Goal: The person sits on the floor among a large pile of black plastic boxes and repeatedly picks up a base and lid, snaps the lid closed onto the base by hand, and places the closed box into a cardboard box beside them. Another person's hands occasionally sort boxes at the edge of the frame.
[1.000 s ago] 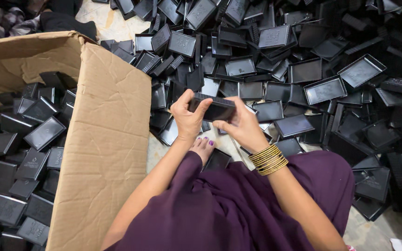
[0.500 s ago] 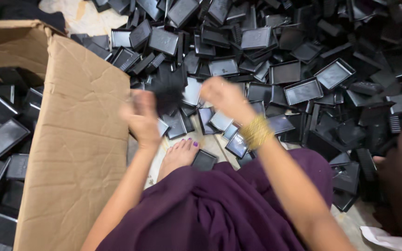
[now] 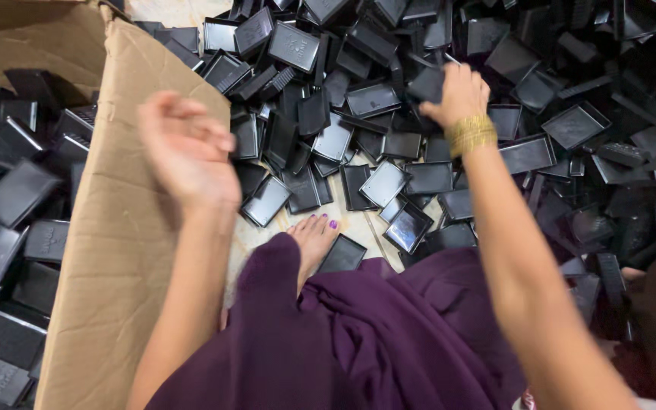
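The right hand (image 3: pixel 458 93) reaches into the heap of black trays (image 3: pixel 373 99) on the floor, its grip closing on one. The left hand (image 3: pixel 184 148), blurred, hangs loosely open and empty above the cardboard box (image 3: pixel 115 258).

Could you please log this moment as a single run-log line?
left hand: empty, blurred, above cardboard box flap | right hand: reaching into pile, gripping black tray | box: holds black trays | floor: loose tray pile

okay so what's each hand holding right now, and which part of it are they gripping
The left hand holds nothing, hanging empty above the cardboard box. The right hand grips a black tray by its edge, in the pile.
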Tool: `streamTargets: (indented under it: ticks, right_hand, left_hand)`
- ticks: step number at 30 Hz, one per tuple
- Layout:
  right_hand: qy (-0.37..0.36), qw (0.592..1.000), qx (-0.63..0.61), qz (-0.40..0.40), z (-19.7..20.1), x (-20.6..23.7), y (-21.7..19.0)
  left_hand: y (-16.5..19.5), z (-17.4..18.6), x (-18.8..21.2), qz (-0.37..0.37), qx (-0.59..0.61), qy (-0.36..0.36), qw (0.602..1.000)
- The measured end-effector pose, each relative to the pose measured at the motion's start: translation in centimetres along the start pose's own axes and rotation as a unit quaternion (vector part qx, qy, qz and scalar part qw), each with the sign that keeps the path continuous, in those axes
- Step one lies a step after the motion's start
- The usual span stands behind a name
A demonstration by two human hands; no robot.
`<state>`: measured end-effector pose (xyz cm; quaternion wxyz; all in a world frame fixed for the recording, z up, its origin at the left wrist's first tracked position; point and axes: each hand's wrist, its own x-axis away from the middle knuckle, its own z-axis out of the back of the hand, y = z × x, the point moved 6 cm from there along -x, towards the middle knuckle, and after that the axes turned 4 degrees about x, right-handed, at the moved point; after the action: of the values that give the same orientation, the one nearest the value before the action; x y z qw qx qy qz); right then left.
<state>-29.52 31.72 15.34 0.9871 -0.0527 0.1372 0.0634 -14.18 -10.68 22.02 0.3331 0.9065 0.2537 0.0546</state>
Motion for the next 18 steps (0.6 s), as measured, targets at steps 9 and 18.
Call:
streamTargets:
  ticks: [9, 18]
  right_hand:
    - [-0.112, 0.702, -0.671, -0.213, 2.7, 15.0, -8.0]
    - [-0.131, 0.942, -0.308, -0.003, 0.8, 15.7, -10.3]
  left_hand:
    - [-13.9, -4.2, 9.3, 0.204, -0.195, -0.295, 0.913]
    - [-15.2, -1.2, 9.5, 0.349, 0.061, -0.018, 0.935]
